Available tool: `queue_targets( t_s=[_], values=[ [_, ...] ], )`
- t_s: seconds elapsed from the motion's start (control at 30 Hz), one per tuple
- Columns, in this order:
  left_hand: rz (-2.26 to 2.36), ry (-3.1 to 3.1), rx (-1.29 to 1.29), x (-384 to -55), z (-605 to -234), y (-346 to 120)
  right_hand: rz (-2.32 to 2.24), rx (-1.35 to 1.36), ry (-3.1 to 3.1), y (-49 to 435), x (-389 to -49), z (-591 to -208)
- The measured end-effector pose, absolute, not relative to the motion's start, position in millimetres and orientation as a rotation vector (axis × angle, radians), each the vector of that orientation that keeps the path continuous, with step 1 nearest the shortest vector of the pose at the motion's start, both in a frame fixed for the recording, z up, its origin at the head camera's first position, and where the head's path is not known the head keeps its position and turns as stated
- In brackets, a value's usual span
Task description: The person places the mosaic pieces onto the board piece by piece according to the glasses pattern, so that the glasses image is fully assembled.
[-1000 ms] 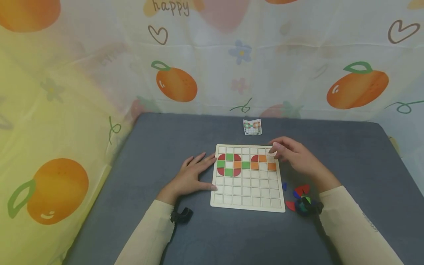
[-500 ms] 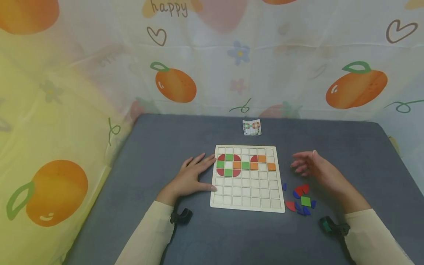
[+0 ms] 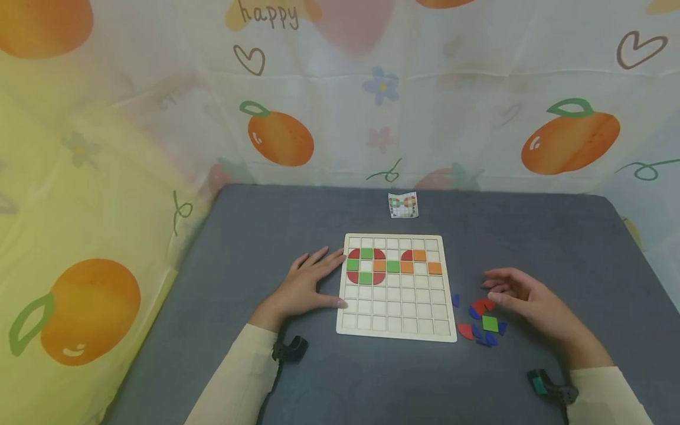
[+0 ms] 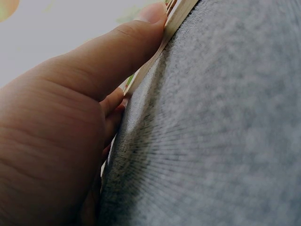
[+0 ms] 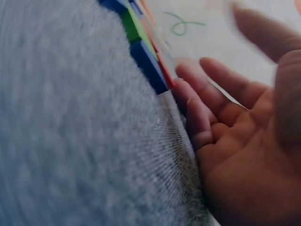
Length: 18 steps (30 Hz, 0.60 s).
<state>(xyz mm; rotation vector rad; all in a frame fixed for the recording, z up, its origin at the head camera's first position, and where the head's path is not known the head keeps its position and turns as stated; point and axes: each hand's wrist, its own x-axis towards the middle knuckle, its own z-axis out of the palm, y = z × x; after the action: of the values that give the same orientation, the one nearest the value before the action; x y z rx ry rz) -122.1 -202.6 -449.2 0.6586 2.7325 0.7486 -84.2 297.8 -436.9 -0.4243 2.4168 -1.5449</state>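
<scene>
A pale gridded board (image 3: 398, 313) lies on the table, with green squares, orange squares and red rounded pieces set in its upper rows. Against its left edge rests my left hand (image 3: 300, 289), fingers spread and thumb touching the rim; the left wrist view shows the thumb (image 4: 122, 49) on the board's side. My right hand (image 3: 542, 304) hovers with loosely bent fingers and nothing visible in it, beside a scatter of loose pieces. Among these are a green square (image 3: 490, 323), a red rounded piece (image 3: 464, 330) and several blue pieces (image 3: 491, 340). The right wrist view has a blue piece (image 5: 148, 66) near the fingertips.
A small printed card (image 3: 402, 205) with a coloured grid pattern lies behind the board. The grey tabletop (image 3: 265, 224) ends at a fruit-patterned curtain (image 3: 451, 118). Dark wrist cameras (image 3: 552, 386) stick out from both sleeves.
My right hand has left the board's upper right corner, swung out to the right and come down beside the loose pieces. The left hand stays on the board's edge.
</scene>
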Motion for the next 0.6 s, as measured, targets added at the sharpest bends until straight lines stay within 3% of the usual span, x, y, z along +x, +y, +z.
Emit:
queue_targets(
  t_s=[0.6],
  values=[
    [0.761,2.727,0.663,-121.4,-448.0,-202.9,-1.190,-0.407,2.761,299.9,-80.5,-441.0]
  ],
)
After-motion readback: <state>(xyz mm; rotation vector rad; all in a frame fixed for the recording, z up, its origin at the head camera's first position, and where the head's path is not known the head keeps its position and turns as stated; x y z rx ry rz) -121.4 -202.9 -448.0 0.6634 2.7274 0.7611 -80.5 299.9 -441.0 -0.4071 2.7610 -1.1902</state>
